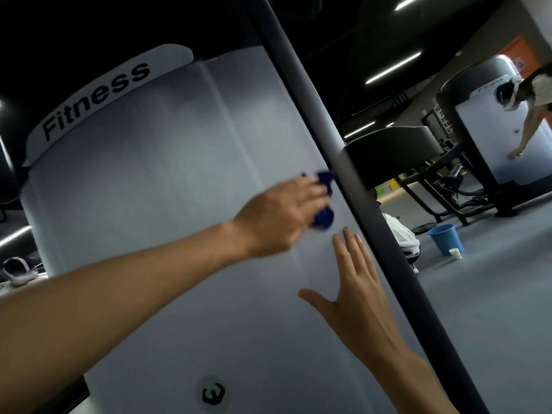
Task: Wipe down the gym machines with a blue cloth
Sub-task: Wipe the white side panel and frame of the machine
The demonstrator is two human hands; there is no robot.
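Frame centre: left hand (277, 216) is gripping the bunched blue cloth (115, 218), fingers curled round it, pressing it on the white machine shroud (155, 174) beside the grey post (337, 162). Right hand (355, 294) is hovering flat, fingers straight, slightly apart. Advice: overlapping strokes, steady pressure.

A grey floor (478, 309) is seen to the right of the grip, beyond a dark slanted pole (337, 162). A blue bucket (445, 237) is set on it, with a small white cup (455, 253) just beside. Farther right, dark exercise frames (448, 186) are placed before a second white shroud (490, 138), over which another person (534, 109) is bent. A black ceiling (343, 40) above the grip is crossed by white strip lights (392, 68). An orange wall patch (516, 52) is visible at upper right.
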